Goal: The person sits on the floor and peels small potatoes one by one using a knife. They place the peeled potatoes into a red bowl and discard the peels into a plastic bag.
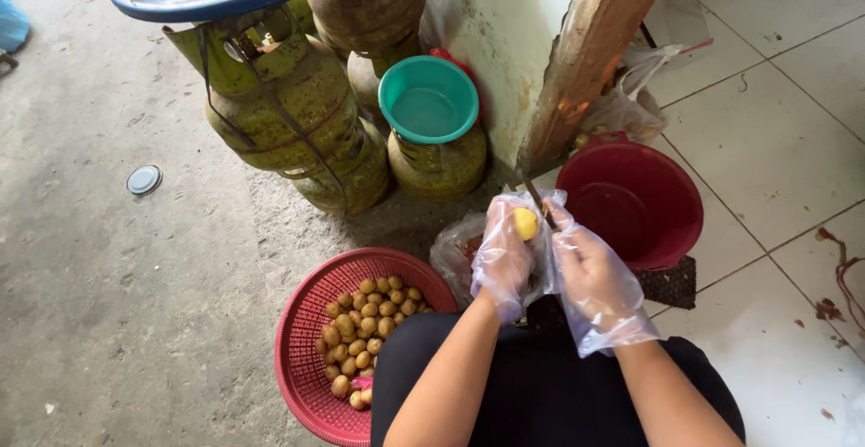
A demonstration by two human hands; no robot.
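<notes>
A red basket [306, 339] of small potatoes lies to the lower left of the hands; a red bucket [649, 204] just beyond the right. A peeled yellow potato [525, 223] is pinched in the gloved left hand [503, 258]. A knife [534, 196], gripped by the right hand [595, 280], points away, its blade touching the potato.

Small round potato [525, 223], peeled to a smooth bright yellow, pinched between gloved fingertips and raised above the lap. Only its upper face visible, the rest wrapped by clear plastic glove. Thin dark knife blade [534, 196] just beside the potato, on the side away from the palm, slanting up and away from the grip; handle hidden inside the other fist, edge apparently touching the yellow flesh.
</notes>
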